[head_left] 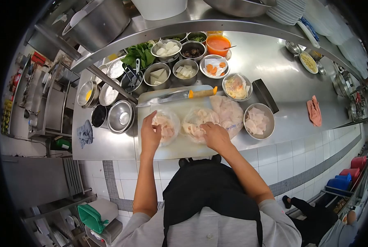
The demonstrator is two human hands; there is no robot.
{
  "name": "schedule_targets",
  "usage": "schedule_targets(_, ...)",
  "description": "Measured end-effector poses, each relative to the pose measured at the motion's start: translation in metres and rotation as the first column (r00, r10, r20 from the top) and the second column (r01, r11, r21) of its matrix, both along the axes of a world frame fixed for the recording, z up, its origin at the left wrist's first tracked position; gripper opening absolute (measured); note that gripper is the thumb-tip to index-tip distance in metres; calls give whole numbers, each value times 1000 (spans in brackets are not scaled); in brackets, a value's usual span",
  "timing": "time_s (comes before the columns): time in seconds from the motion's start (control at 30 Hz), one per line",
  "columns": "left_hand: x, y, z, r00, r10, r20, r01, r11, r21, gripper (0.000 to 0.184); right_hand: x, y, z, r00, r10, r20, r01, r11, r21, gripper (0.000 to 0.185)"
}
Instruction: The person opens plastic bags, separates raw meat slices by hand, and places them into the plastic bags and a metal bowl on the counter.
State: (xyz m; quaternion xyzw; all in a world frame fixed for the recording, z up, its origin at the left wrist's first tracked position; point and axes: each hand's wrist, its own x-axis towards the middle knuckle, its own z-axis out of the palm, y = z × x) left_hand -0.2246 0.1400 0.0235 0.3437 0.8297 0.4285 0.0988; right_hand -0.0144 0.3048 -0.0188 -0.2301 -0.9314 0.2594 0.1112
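Note:
On the cutting board [167, 153] lie two clear plastic bags of pale raw meat slices. My left hand [150, 133] is closed at the left edge of the left bag [166, 126], its fingertips pinching the plastic. The fingers of my right hand [217, 136] are bent together over the meat slices [197, 119] in the middle bag; what they pinch is partly hidden. Right beside it rests a bigger bag of meat [228, 113]. A metal bowl of pale slices [258, 121] stands farther right. Behind the bags, a large knife [175, 96] with a yellow-ended handle lies across the board.
Several metal bowls of ingredients [186, 71] and an orange tub [218, 43] line the back. Stacked empty bowls [120, 116] and a grey cloth [85, 133] sit left; a pink cloth [314, 110] lies right. A steel shelf [217, 24] overhangs the counter. Another person [315, 218] is at lower right.

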Motion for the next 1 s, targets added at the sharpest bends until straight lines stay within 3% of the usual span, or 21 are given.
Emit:
schedule_targets(0.03,8,5,-2,1000,3,3,-3,1000,-1,52,-5,0,0,989,-3,147,0,1000,20,41)
schedule_targets(0.1,23,15,-6,957,-133,258,114,989,89,43,-13,-1,2,982,-16,186,11,1000,29,40)
schedule_targets(0.17,40,29,-18,936,-290,202,278,957,86,43,-24,0,3,975,-26,222,16,999,45,39)
schedule_targets(0.23,52,40,-37,946,-300,124,300,954,17,44,-37,0,-3,945,99,311,-122,991,56,33)
schedule_targets(0.27,54,43,-47,946,-320,47,322,945,-59,45,-43,-4,-9,945,100,311,-124,991,59,33)
schedule_targets(0.3,53,44,-60,946,-320,46,322,945,-57,45,-47,-7,-17,944,92,318,-131,986,107,32)
schedule_targets(0.37,54,46,-80,928,-351,-126,349,936,-32,49,-48,-7,-20,943,79,325,-135,978,156,31)
schedule_targets(0.47,55,44,-76,926,-361,-108,357,932,-55,48,-44,1,-18,978,85,190,-98,993,59,34)
schedule_targets(0.5,55,43,-75,926,-362,-104,358,932,-57,48,-39,6,-20,985,50,167,-36,996,-85,31)
schedule_targets(0.53,54,44,-73,937,-350,14,350,936,-25,44,-34,11,-22,989,11,149,23,974,-227,29)
schedule_targets(0.57,53,46,-71,933,-336,131,338,941,8,41,-30,13,-23,989,10,151,25,974,-226,29)
schedule_targets(0.6,53,48,-62,932,-337,131,338,941,10,41,-27,15,-25,999,-14,48,34,888,-458,28)
schedule_targets(0.63,52,50,-50,883,-337,326,356,934,1,38,-25,18,-25,997,-62,-49,14,749,-662,26)
schedule_targets(0.67,52,51,-43,799,-321,508,376,927,-6,35,-23,20,-26,997,-61,-49,13,750,-661,26)
schedule_targets(0.73,49,54,-50,788,-313,531,358,934,19,32,-22,23,-22,995,-66,-80,-25,597,-802,24)
schedule_targets(0.8,46,57,-57,773,-312,552,348,937,43,30,-21,22,-16,988,-116,-103,-22,553,-833,25)
schedule_targets(0.87,43,58,-61,577,-281,767,149,959,239,28,-18,22,-15,978,-169,-121,-19,509,-861,27)
schedule_targets(0.97,44,62,-53,585,-293,756,175,956,235,26,-10,22,-18,960,-228,-165,-3,576,-817,29)
schedule_targets(1.0,44,62,-51,580,-300,757,185,954,237,26,-7,22,-15,944,-277,-177,-18,493,-870,28)
